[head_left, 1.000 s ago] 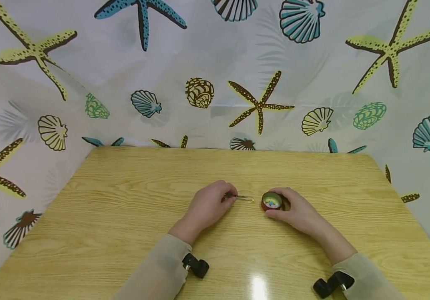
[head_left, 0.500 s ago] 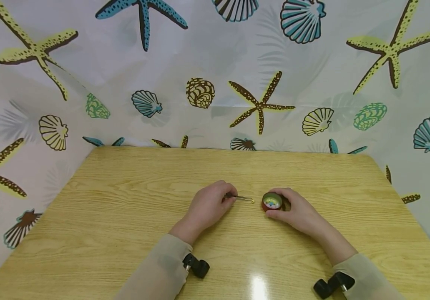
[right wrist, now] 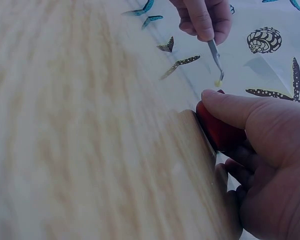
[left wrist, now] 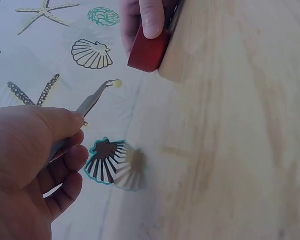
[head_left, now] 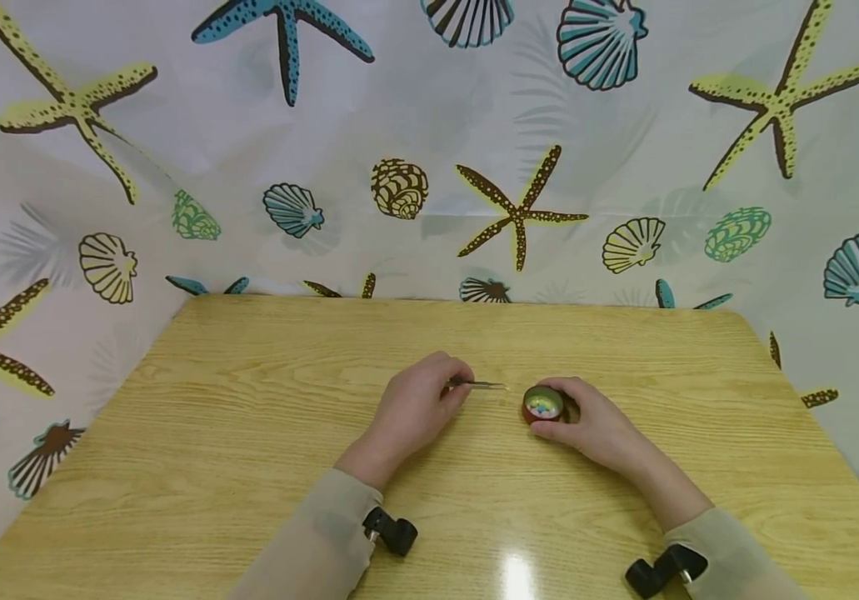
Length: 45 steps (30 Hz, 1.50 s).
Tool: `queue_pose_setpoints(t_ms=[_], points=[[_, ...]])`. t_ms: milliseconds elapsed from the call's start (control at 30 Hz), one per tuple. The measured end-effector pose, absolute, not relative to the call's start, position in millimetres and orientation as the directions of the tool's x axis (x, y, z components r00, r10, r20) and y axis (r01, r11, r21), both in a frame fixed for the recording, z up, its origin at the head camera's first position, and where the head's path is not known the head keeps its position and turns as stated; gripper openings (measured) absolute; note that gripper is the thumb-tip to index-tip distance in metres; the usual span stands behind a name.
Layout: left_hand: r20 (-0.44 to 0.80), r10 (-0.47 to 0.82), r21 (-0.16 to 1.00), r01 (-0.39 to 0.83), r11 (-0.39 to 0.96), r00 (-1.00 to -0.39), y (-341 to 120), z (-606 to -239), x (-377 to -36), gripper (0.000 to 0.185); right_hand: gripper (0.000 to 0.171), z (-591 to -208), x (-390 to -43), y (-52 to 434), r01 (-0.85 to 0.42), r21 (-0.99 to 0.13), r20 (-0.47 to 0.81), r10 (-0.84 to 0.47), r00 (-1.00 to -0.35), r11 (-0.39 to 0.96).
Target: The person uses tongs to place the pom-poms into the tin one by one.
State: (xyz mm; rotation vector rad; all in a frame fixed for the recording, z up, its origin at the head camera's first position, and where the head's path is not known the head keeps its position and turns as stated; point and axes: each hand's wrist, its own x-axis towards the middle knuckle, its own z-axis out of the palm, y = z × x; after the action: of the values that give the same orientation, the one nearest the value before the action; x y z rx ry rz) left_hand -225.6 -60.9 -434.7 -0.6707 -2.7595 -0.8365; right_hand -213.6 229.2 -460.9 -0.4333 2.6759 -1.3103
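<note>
My left hand (head_left: 417, 404) pinches slim metal tweezers (left wrist: 91, 98) with bent tips. A tiny round yellow bead (left wrist: 118, 84) sits at the tips, above the table. To the right, my right hand (head_left: 596, 422) grips a small round red tin (head_left: 527, 411) between thumb and fingers. The tin stands on the table with its top uncovered, and small yellow, blue and pale pieces (head_left: 542, 407) show inside. A short gap separates the tweezer tips from the tin's left side. From the right wrist view, the thumb lies along the tin's red wall (right wrist: 221, 129).
Both hands work over a wood-grain table (head_left: 249, 417). Behind it hangs a white cloth (head_left: 354, 125) printed with starfish and shells. Black camera mounts (head_left: 392, 532) are strapped at both sleeves.
The tweezers in my left hand have risen slightly from the table, carrying the yellow bead up at their tips. My right hand and the tin stay in place.
</note>
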Motion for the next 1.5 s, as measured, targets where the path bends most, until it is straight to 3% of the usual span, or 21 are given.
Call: queue_pose_setpoints(t_ms=[533,1500], points=[[0.327,0.417,0.481,0.529,0.699,-0.848,-41.2,-422.9,-219.8,0.006,0.061,-458.8,-215.5,225.4,-0.217,-0.793,0.021,-0.330,-0.944,0.569],[0.325,0.419,0.475,0.529,0.703,-0.848,-33.7,-426.6,-219.3,0.008,0.062,-461.8,-215.6,228.3,-0.217,-0.785,0.028,-0.317,-0.948,0.580]])
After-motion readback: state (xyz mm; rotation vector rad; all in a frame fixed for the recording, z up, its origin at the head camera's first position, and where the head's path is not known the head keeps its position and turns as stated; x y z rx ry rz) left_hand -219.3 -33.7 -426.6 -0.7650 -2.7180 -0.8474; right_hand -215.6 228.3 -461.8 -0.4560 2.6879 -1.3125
